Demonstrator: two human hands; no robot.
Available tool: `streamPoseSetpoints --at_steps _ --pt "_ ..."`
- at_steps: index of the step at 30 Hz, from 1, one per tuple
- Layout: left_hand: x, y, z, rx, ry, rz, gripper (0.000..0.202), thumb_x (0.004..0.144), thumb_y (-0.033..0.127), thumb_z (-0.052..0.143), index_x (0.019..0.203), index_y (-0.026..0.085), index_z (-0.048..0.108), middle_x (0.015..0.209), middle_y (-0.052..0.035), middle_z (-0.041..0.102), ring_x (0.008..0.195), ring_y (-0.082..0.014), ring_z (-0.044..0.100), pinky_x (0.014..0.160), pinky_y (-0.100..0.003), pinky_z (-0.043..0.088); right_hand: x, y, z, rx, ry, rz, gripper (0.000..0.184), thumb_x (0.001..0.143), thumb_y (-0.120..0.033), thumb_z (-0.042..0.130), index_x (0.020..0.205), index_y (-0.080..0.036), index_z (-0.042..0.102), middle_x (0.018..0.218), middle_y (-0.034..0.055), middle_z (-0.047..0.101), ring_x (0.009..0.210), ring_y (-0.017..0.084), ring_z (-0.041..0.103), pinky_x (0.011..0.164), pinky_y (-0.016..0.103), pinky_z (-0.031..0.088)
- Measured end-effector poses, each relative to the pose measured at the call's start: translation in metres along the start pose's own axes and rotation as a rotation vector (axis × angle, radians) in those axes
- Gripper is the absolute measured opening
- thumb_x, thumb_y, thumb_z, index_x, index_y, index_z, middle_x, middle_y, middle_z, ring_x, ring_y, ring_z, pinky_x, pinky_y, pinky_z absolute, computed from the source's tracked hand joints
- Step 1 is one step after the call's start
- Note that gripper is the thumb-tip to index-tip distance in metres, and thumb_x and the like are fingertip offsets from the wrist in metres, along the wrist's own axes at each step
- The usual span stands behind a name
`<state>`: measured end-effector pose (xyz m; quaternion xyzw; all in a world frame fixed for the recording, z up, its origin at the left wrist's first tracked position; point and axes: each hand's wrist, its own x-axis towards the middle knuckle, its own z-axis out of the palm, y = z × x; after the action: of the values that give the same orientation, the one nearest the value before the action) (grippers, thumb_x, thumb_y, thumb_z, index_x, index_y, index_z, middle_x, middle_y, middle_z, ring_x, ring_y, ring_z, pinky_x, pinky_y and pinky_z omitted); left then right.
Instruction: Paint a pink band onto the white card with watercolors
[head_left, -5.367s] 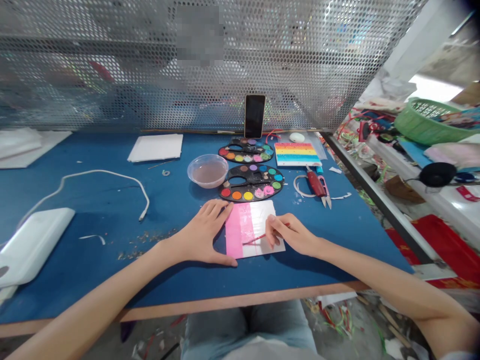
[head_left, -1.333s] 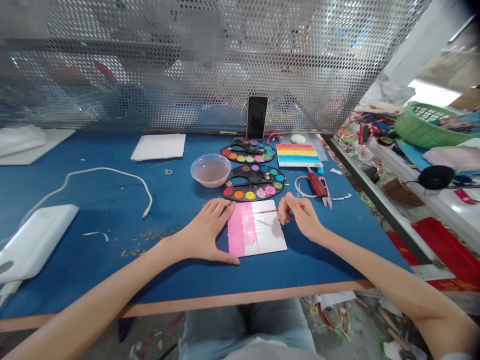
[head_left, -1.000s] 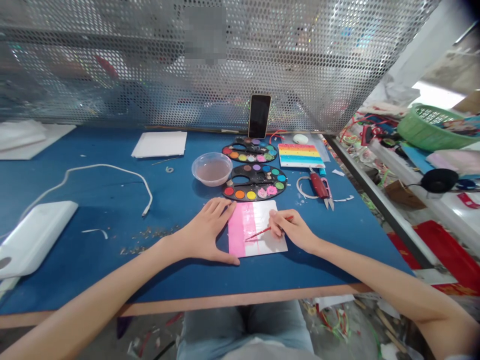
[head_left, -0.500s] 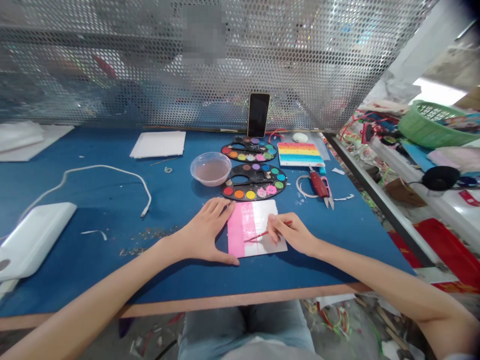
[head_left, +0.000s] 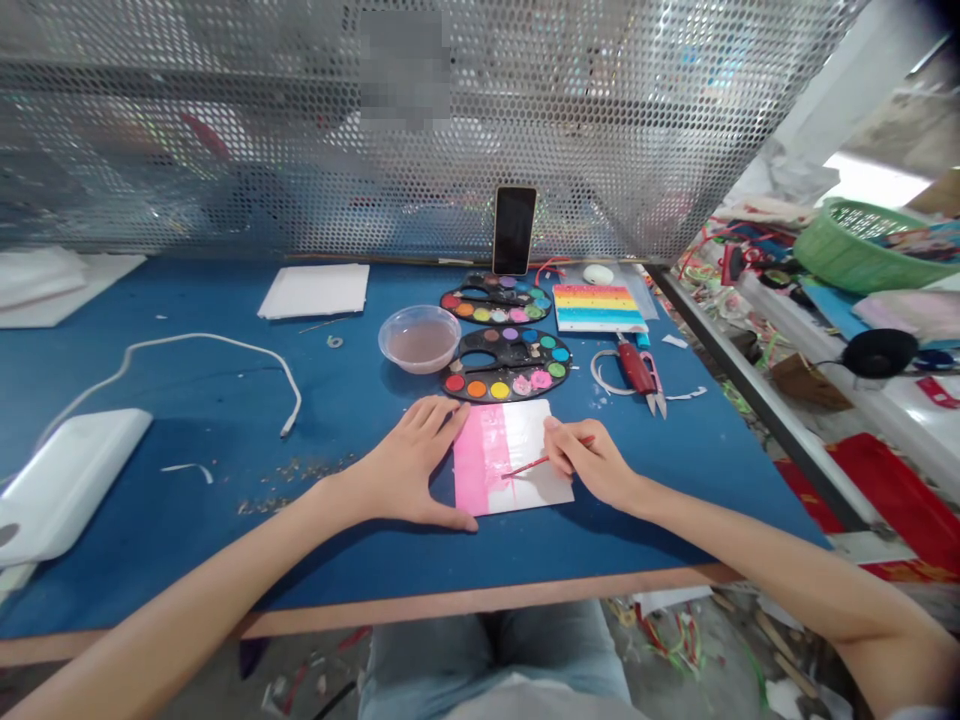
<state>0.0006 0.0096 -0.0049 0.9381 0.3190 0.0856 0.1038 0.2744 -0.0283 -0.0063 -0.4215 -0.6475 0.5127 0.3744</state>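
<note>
2 bare hands work at 1 blue table (head_left: 337, 570); between them, near its front edge, lies 1 flat rectangular panel (head_left: 471, 470), solid pink at the left, streaky paler pink in the middle and white at the right. The left hand (head_left: 409, 465) rests palm down at the panel's left edge, its thumb spread wide from the other 4 fingers, index fingertip at the far corner and thumb tip at the near corner; the right hand (head_left: 592, 460) is over the panel's right side, its fingers pinched together around 1 thin red paintbrush (head_left: 536, 464), whose tip meets the streaky pink area.

Just beyond the panel sit 2 black paint palettes, the nearer palette (head_left: 507, 365) in front of the farther palette (head_left: 495, 302); the nearer palette's front row shows 1 red, 1 orange, 1 yellow and 2 pink wells; beside them, to the left, stands 1 clear plastic bowl (head_left: 420, 342) of cloudy liquid. Behind the palettes 1 smartphone (head_left: 514, 232) stands upright, screen dark; to their right lie 1 rainbow-striped panel (head_left: 600, 308), 1 red-handled tool (head_left: 635, 368) and 1 pair of pink-handled scissors (head_left: 655, 385). To the left are 1 stack of white sheets (head_left: 315, 292), 1 white cable (head_left: 202, 338) and 1 white power bank (head_left: 75, 485).
</note>
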Motion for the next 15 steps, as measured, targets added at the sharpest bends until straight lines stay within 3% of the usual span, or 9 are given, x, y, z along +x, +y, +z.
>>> streamPoseSetpoints --at_steps 2,6,8,12,15 --pt "-0.0001 -0.0003 0.0004 -0.011 0.011 0.0 0.128 0.059 0.089 0.06 0.154 0.011 0.026 0.145 -0.0246 0.038 0.135 -0.0455 0.034 0.114 -0.063 0.026 0.0004 -0.0001 -0.0003 0.032 0.018 -0.01 0.067 0.098 -0.062 0.037 0.047 -0.02 0.042 0.045 -0.0015 0.043 0.044 0.01 0.041 0.05 0.026 0.035" --pt "0.0001 -0.0004 0.0003 -0.006 0.017 0.009 0.127 0.059 0.088 0.061 0.154 0.012 0.025 0.144 -0.0238 0.039 0.134 -0.0453 0.035 0.113 -0.063 0.026 -0.0001 -0.0008 0.0007 0.021 -0.087 0.012 0.065 0.098 -0.062 0.038 0.053 -0.018 0.055 0.052 0.0022 0.057 0.049 0.011 0.049 0.053 0.026 0.038" --pt "0.0004 -0.0003 -0.0002 0.007 0.012 0.009 0.127 0.059 0.089 0.061 0.154 0.011 0.025 0.143 -0.0238 0.039 0.134 -0.0451 0.036 0.113 -0.063 0.027 -0.0008 -0.0007 0.0005 -0.019 -0.086 0.019 0.066 0.099 -0.061 0.038 0.052 -0.018 0.054 0.05 0.0016 0.055 0.048 0.01 0.047 0.053 0.026 0.037" --pt "0.0005 0.0003 -0.0008 0.025 -0.006 0.001 0.129 0.059 0.091 0.058 0.153 0.009 0.026 0.143 -0.0253 0.038 0.135 -0.0453 0.035 0.114 -0.063 0.026 -0.0008 -0.0006 -0.0021 -0.009 0.047 -0.015 0.067 0.1 -0.06 0.037 0.046 -0.02 0.041 0.043 -0.0015 0.044 0.043 0.009 0.041 0.051 0.026 0.035" --pt "0.0002 0.0003 -0.0009 0.004 0.001 -0.002 0.128 0.059 0.09 0.06 0.153 0.009 0.026 0.144 -0.0249 0.038 0.135 -0.0451 0.035 0.114 -0.063 0.026 0.0004 -0.0008 -0.0021 0.04 0.017 -0.013 0.066 0.099 -0.061 0.037 0.048 -0.019 0.047 0.046 0.0 0.05 0.045 0.01 0.045 0.051 0.026 0.037"
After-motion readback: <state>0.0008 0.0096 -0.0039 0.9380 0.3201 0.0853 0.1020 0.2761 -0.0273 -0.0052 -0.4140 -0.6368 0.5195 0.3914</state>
